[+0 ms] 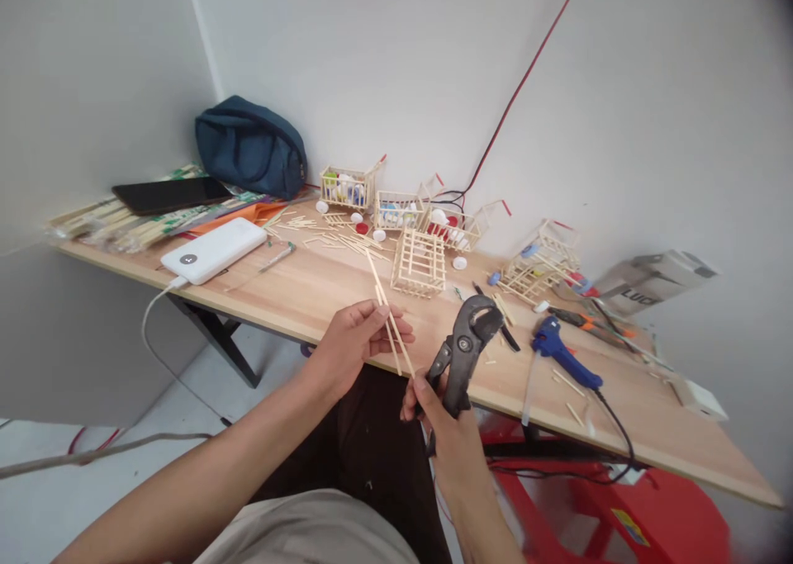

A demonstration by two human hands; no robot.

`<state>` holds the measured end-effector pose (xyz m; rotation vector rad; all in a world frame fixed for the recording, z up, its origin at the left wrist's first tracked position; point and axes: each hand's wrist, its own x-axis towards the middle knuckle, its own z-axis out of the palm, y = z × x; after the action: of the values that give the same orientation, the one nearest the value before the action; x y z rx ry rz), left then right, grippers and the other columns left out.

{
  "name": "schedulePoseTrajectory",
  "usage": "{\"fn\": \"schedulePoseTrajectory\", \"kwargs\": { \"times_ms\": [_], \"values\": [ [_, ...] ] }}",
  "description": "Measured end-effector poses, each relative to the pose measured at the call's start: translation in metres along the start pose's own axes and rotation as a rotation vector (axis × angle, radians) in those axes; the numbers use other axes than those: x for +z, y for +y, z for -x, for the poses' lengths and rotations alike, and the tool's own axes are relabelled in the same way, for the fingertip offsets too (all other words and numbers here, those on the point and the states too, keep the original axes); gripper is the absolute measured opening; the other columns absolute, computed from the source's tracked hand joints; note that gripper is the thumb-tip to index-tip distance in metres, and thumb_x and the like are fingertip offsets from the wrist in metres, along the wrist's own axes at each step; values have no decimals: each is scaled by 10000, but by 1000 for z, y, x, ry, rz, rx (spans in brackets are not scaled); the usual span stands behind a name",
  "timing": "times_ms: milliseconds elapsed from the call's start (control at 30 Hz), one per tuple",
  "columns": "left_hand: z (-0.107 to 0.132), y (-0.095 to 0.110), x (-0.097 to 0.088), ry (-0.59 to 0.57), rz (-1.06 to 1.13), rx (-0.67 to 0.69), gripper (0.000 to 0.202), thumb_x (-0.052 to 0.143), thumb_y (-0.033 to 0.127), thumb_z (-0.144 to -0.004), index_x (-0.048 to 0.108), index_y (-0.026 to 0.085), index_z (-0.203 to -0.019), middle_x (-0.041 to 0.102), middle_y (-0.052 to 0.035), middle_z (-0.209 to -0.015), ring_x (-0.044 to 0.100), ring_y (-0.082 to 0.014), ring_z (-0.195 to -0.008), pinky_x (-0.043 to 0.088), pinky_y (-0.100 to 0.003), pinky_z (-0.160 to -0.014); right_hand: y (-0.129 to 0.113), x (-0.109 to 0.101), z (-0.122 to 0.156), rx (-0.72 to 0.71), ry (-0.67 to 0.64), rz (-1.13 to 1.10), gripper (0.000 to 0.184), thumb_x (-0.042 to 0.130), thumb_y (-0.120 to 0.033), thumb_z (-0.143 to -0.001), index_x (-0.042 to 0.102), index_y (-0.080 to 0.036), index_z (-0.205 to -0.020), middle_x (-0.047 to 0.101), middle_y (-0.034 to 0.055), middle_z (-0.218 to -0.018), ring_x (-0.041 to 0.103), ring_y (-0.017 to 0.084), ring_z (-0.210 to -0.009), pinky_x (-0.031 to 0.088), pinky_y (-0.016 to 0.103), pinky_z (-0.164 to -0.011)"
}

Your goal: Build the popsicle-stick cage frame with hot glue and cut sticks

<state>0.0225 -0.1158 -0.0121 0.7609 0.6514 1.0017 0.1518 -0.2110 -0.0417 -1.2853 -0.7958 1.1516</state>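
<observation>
Two thin wooden sticks (391,326) cross between my hands near the table's front edge. My left hand (365,337) pinches them around the middle, thumb on top and other fingers behind. In my right hand (443,411) is a black hand cutter (463,345) with a curved jaw pointing up and away from me. The right thumb and a fingertip also meet the lower end of one stick. Just beyond my hands stands a small cage-like frame of glued sticks (419,263).
Stick-built carts (347,188) with bottle-cap wheels line the back wall. Loose sticks (303,224) lie behind a white power bank (214,250). To the right are a blue glue gun (567,353), pliers and a box (657,279). A red stool (650,514) stands below.
</observation>
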Motion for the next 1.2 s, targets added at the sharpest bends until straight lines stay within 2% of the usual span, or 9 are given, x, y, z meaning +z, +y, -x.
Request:
{"fn": "schedulePoseTrajectory", "kwargs": {
  "times_ms": [133, 233, 300, 367, 433, 533, 700, 867, 1200],
  "values": [
    [3, 8, -6, 83, -358, 152, 278, 571, 363, -886, 677, 119, -967, 731, -98, -846, 683, -181, -727, 542, -306, -708, -11, -21, -6, -59, 70, 232, 344, 679, -493, -774, 571, -186, -663, 548, -8, -602, 522, 148, -605, 425, 276, -610],
    [4, 19, -19, 210, -853, 575, 241, 511, 303, -927, 696, 162, -988, 732, -90, -943, 666, -192, -868, 519, -329, -819, -27, -45, -9, -67, 59, 438, 400, 650, -529, -773, 558, -182, -597, 532, 5, -566, 503, 154, -591, 402, 282, -599],
    [3, 24, -28, 107, -1119, 841, 226, 497, 250, -938, 697, 195, -1029, 715, -88, -1077, 624, -208, -1050, 466, -360, -955, -38, -57, -7, -43, 13, 525, 409, 637, -546, -772, 556, -183, -602, 521, 3, -545, 492, 157, -573, 389, 289, -592],
    [-1, 25, -32, -155, -1288, 967, 253, 476, 212, -947, 678, 222, -1099, 685, -89, -1179, 570, -218, -1176, 403, -390, -1044, -47, -63, -3, -15, -27, 562, 395, 637, -548, -772, 572, -180, -644, 519, -1, -547, 492, 159, -567, 384, 291, -587],
    [-4, 23, -33, -390, -1379, 969, 297, 431, 191, -960, 652, 227, -1155, 678, -101, -1189, 569, -217, -1185, 382, -399, -1064, -52, -63, 1, -7, -40, 543, 370, 636, -535, -784, 591, -176, -706, 517, -9, -553, 492, 155, -562, 383, 286, -583],
    [-7, 19, -29, -499, -1417, 858, 323, 379, 178, -965, 658, 183, -1128, 699, -126, -1054, 622, -218, -1032, 457, -365, -949, -59, -58, 1, -51, -68, 456, 358, 631, -504, -818, 573, -178, -679, 514, -7, -559, 490, 146, -563, 382, 279, -580],
    [-16, 24, -34, -178, -996, 575, 270, 464, 283, -937, 669, 164, -808, 694, -80, -857, 654, -195, -874, 494, -307, -832, -70, -44, -8, -160, -24, 87, 282, 638, -478, -834, 615, -197, -821, 539, -4, -651, 486, 135, -590, 409, 264, -562],
    [-33, 39, -61, 45, -326, 421, 242, 646, 392, -836, 613, 161, -903, 718, -47, -847, 703, -195, -852, 513, -370, -898, -56, -40, -11, -108, -6, -15, 263, 699, -443, -794, 609, -196, -792, 543, -4, -692, 492, 126, -605, 419, 254, -540],
    [-29, 33, -77, 53, -613, 481, 254, 612, 390, -859, 648, 149, -927, 737, -99, -967, 696, -228, -953, 515, -363, -902, -27, -45, -15, -25, -4, 23, 320, 689, -490, -794, 629, -177, -774, 572, 6, -645, 517, 140, -582, 418, 282, -558]
  ]
}}
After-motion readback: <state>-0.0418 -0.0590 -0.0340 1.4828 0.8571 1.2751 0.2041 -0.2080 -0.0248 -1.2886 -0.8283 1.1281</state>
